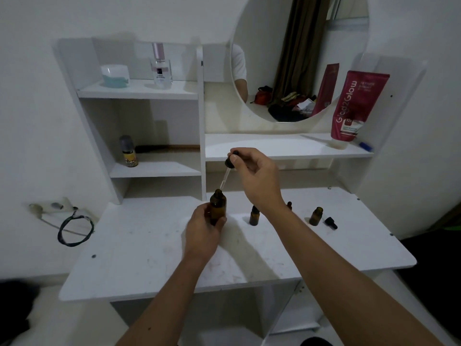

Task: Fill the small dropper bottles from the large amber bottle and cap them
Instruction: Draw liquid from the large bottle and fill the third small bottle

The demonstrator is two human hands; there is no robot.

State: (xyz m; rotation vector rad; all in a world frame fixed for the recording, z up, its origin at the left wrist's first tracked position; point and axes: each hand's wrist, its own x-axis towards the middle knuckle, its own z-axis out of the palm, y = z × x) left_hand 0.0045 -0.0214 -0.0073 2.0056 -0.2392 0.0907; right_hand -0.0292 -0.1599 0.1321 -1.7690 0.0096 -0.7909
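White vanity top [149, 245] — right arm half-hides one small bottle [289, 205]; left hand [203, 234] grips large amber bottle [217, 205], right hand [257, 176] pinches dropper [228, 168] — glass tip at its mouth.

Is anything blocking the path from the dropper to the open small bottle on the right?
Partly. The right forearm crosses that stretch, and a capped small bottle stands between the dropper and the open bottle. Lifted over, nothing else visible interferes.

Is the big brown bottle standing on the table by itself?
No, the left hand grips the large amber bottle while the right hand holds the dropper at its open neck.
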